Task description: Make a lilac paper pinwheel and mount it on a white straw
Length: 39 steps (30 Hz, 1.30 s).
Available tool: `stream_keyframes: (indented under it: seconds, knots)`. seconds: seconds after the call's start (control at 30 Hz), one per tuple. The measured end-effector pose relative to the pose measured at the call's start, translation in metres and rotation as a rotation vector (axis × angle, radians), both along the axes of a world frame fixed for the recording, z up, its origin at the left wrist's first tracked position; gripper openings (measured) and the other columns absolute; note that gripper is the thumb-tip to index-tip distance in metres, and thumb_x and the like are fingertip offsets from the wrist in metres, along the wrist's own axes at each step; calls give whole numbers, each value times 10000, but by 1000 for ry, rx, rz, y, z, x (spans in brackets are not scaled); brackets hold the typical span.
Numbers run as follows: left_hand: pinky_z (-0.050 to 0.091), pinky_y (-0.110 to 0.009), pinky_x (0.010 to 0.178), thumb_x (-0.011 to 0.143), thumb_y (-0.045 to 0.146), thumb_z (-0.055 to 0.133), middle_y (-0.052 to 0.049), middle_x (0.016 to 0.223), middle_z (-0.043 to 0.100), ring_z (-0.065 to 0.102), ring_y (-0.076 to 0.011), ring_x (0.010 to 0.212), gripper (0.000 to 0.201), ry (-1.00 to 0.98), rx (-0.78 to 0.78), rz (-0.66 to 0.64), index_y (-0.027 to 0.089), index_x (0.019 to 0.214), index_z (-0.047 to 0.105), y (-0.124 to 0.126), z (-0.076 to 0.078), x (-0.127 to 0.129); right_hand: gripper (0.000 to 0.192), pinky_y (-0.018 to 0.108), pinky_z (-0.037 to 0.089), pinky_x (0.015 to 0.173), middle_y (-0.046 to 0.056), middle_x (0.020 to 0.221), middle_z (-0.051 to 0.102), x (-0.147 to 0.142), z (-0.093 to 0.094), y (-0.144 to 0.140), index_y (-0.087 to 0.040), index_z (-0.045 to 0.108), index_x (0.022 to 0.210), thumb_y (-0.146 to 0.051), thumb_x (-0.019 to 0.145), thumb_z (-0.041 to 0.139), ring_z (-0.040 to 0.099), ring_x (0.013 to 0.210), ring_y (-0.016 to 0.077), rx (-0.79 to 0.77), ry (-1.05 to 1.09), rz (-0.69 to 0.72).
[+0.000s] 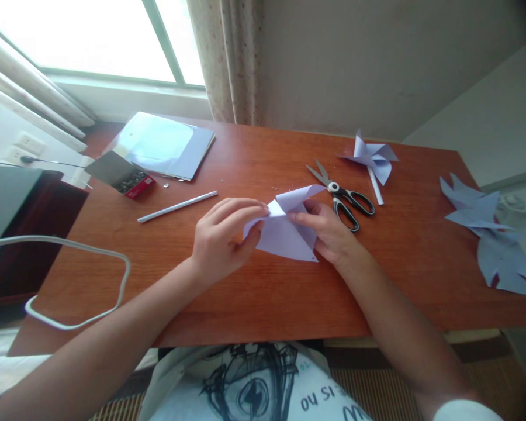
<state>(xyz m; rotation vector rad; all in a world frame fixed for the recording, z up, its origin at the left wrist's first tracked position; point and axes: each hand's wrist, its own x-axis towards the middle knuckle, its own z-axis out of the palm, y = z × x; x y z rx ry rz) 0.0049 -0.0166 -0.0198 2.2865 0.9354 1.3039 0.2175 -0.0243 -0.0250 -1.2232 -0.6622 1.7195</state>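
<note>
A pale lilac paper piece [284, 234], cut and partly folded, is held above the middle of the wooden table [254, 292]. My left hand [221, 240] pinches its left flap near the centre. My right hand [328, 231] grips its right side, thumb and forefinger meeting at the folded corners. One corner of the paper curls up toward the scissors [344, 196], which lie open just beyond my right hand.
A finished lilac paper pinwheel [372, 161] on a white stick lies at the back right. Lilac paper scraps [495, 240] sit at the right edge. A white stick [177, 206], a red box of pins [131, 181], a paper stack [166, 143] and a white cable [114, 263] lie left.
</note>
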Motion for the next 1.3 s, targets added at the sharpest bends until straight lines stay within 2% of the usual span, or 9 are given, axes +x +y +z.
stream_keyframes:
  seconds: [0.13, 0.23, 0.33, 0.4, 0.63, 0.83, 0.93, 1.1, 1.3]
  knots:
    - [549, -267, 747, 891, 250, 667, -72, 1091, 724, 678, -164, 873, 273, -311, -505, 95, 208, 1160, 651, 10, -1, -2, 266, 292, 511, 721, -8, 806, 761, 1, 2, 1, -203, 763, 841, -218, 593, 857, 666, 734, 178, 7, 7, -43]
    - [524, -245, 646, 910, 332, 631, -58, 931, 722, 658, -152, 751, 191, -479, -885, 42, 180, 1018, 675, 19, -4, -5, 264, 298, 505, 711, -11, 819, 763, 6, 4, 3, -216, 762, 837, -222, 592, 860, 664, 727, 179, 20, -9, -95]
    - [485, -228, 581, 906, 314, 618, -24, 753, 681, 611, -129, 632, 155, -505, -1018, -11, 169, 917, 670, 22, -5, -4, 274, 299, 501, 712, -16, 825, 769, 14, 5, 6, -227, 761, 858, -224, 603, 861, 667, 732, 179, 52, -18, -138]
    - [471, -220, 574, 878, 277, 650, -3, 724, 667, 598, -121, 619, 119, -452, -941, -32, 179, 945, 655, 20, -5, -3, 280, 296, 500, 715, -20, 824, 769, 19, 5, 9, -227, 760, 864, -220, 603, 863, 667, 734, 175, 71, -11, -151]
    - [500, -217, 642, 815, 123, 629, 3, 751, 682, 613, -109, 656, 78, 19, -392, -60, 169, 855, 678, 12, 1, -6, 264, 310, 493, 714, -15, 808, 765, 27, 6, 11, -234, 756, 879, -241, 633, 853, 661, 732, 186, 101, -19, -150]
    - [533, -208, 617, 843, 152, 671, -28, 813, 720, 641, -109, 651, 124, -93, -311, -39, 161, 966, 687, 15, -2, -9, 277, 345, 495, 765, 1, 862, 768, 25, 7, 10, -238, 749, 891, -263, 633, 846, 673, 800, 218, 122, -91, -128]
    - [544, -213, 630, 865, 191, 694, -45, 884, 734, 651, -112, 679, 204, -51, -243, -117, 190, 1067, 713, 18, 3, -13, 297, 350, 503, 787, 4, 889, 768, 25, 4, 11, -236, 750, 913, -269, 634, 849, 676, 819, 219, 146, -120, -124]
    - [546, -272, 685, 880, 241, 713, -54, 898, 700, 652, -149, 768, 69, 84, -89, -150, 251, 901, 778, 21, 13, -17, 267, 337, 510, 826, 5, 919, 772, 25, 1, 10, -220, 770, 914, -253, 661, 848, 677, 828, 198, 195, -129, -72]
    - [521, -397, 893, 903, 248, 686, -73, 1052, 726, 646, -211, 958, 81, 105, -29, -134, 259, 911, 765, 21, 17, -16, 255, 331, 514, 755, 18, 875, 775, 19, 2, 8, -200, 775, 894, -250, 655, 849, 678, 801, 207, 174, -179, -10]
